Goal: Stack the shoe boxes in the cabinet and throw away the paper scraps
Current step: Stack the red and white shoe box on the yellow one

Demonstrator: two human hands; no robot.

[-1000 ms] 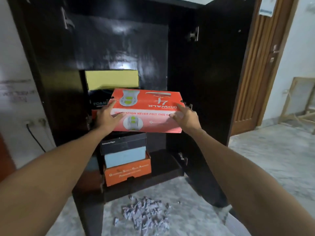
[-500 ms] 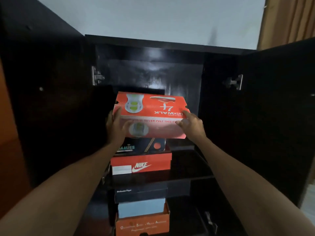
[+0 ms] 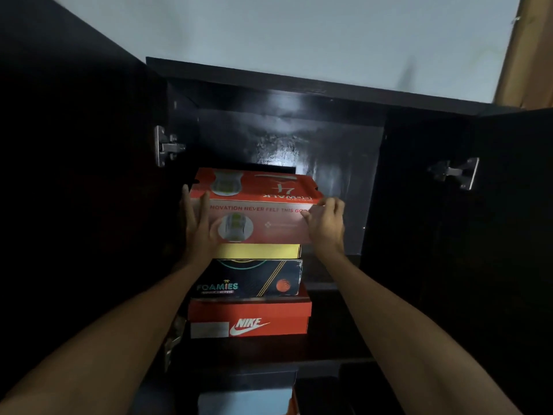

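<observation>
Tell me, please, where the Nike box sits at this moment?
In the head view, the Nike box sits low at centre on a cabinet shelf, at the bottom of the stack and directly under the Foamies box.

We read four printed marks, all on shoe boxes stacked at the centre of the cabinet. On the orange-red top box, the front face carries "NOVATION NEVER FELT THIS GO", its ends covered by the left hand at 9 o'clock and the right hand at 3 o'clock. The lid of this box shows, upside down, a large "4" and letters ending in "WALK". Below, the black box reads "FOAMIES", with a smaller word beneath that we cannot make out. At 6 o'clock, the red box bears "NIKE" above a white swoosh.
</observation>
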